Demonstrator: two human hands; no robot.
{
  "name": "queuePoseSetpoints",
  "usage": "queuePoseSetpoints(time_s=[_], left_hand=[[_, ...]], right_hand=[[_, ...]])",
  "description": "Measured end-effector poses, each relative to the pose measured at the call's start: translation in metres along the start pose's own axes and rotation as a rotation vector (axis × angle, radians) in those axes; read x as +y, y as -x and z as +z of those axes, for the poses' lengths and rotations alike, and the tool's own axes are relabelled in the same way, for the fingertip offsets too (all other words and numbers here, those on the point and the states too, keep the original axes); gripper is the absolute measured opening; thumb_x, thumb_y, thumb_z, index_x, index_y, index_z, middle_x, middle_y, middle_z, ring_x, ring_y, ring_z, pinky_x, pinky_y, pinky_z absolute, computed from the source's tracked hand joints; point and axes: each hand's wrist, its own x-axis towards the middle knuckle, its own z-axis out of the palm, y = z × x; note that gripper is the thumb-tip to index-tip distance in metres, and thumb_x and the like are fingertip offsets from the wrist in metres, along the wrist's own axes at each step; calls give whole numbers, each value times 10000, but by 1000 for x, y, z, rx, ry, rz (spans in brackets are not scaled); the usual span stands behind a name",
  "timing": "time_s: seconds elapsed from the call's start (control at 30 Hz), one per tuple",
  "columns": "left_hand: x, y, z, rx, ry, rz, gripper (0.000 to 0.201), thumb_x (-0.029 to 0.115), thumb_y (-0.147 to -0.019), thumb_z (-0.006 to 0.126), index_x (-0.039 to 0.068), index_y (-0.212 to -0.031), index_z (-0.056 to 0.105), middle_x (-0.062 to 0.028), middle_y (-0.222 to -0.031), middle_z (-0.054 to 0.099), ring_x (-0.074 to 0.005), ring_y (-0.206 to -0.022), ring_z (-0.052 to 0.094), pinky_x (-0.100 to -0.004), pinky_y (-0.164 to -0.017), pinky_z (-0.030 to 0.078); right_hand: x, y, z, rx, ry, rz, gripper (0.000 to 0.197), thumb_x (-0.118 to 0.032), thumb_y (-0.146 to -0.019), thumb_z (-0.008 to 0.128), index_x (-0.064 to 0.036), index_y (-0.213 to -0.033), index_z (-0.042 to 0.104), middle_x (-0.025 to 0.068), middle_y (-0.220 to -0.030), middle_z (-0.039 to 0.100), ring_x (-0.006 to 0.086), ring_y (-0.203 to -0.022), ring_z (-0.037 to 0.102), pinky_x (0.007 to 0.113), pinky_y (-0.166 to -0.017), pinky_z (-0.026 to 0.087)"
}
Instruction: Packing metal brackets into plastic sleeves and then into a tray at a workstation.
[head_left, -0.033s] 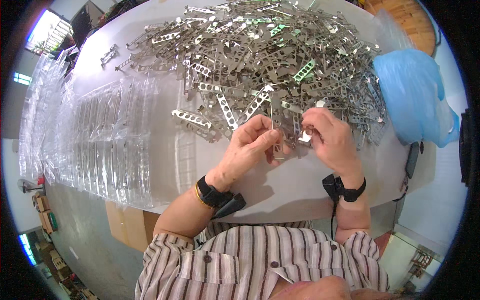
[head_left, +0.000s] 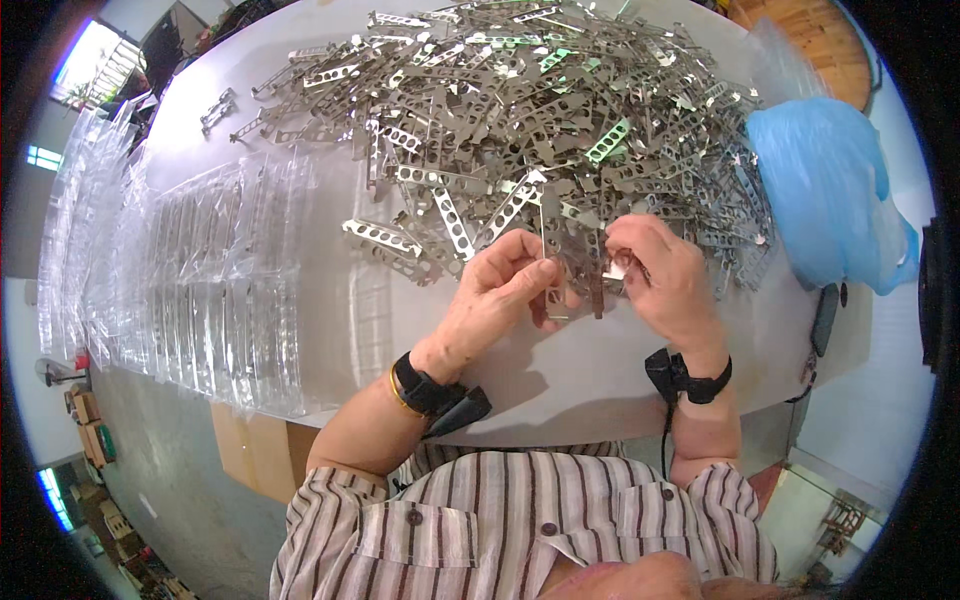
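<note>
Above the near side of a large heap of perforated metal brackets [head_left: 530,110], my left hand [head_left: 505,285] pinches one long metal bracket [head_left: 550,225] between thumb and fingers, its length pointing away from me. To the right, my right hand [head_left: 660,275] has its fingers curled closed on a metal bracket [head_left: 614,271]. Only a bright end of that piece shows; the fingers hide the rest. Between the hands a narrow darker strip [head_left: 598,300] is visible, and I cannot tell whether it is held. The hands are a short gap apart.
Rows of clear plastic bags [head_left: 220,270] with thin contents lie on the left of the grey table [head_left: 400,350]. A blue plastic bag [head_left: 820,180] stands at the right edge. One bracket [head_left: 217,110] lies apart at far left. A cardboard box [head_left: 255,450] is below the table.
The piece in my right hand has tilted, and my right fingers have shifted slightly. The darker strip between the hands now shows lower. My left hand and its bracket look unmoved.
</note>
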Motion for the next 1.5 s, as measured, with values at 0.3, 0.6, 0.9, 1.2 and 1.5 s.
queuePoseSetpoints(time_s=[0.3,0.6,0.9,1.2,1.5], left_hand=[[-3,-2,-2,-24,14,-3,139,213,-1039,557,75,-1038,545,-94,-896,717,-110,-711,666,-240,-572,562],[-4,-2,-3,-38,-20,-25,147,209,-1044,548,65,-1072,561,-67,-936,708,-121,-818,691,-236,-579,563],[-1,-2,3,-9,-48,-39,167,224,-1049,541,57,-1051,555,-59,-869,717,-60,-661,610,-209,-560,521],[-1,-2,2,-10,-47,-65,178,233,-1049,545,56,-1055,555,-61,-868,716,-56,-667,609,-207,-560,526],[0,-2,3,7,-54,-77,168,218,-1045,548,50,-1058,544,-71,-904,713,-63,-673,602,-228,-584,543]], right_hand=[[6,7,4,296,-222,-11,172,-35,-956,605,-39,-1128,622,111,-1035,730,189,-725,706,292,-662,564],[-11,8,-4,358,-450,288,262,-240,-1074,487,-20,-1122,621,79,-932,749,45,-597,596,189,-527,467],[3,6,8,200,-734,514,208,-203,-1057,512,-38,-1160,587,68,-902,722,19,-546,521,173,-491,430],[4,5,6,71,-859,551,236,-134,-1017,543,-23,-1226,556,78,-957,717,29,-580,533,185,-515,452],[3,5,1,-28,-999,579,339,-131,-1015,554,34,-1310,525,100,-991,702,57,-611,580,222,-550,515]])
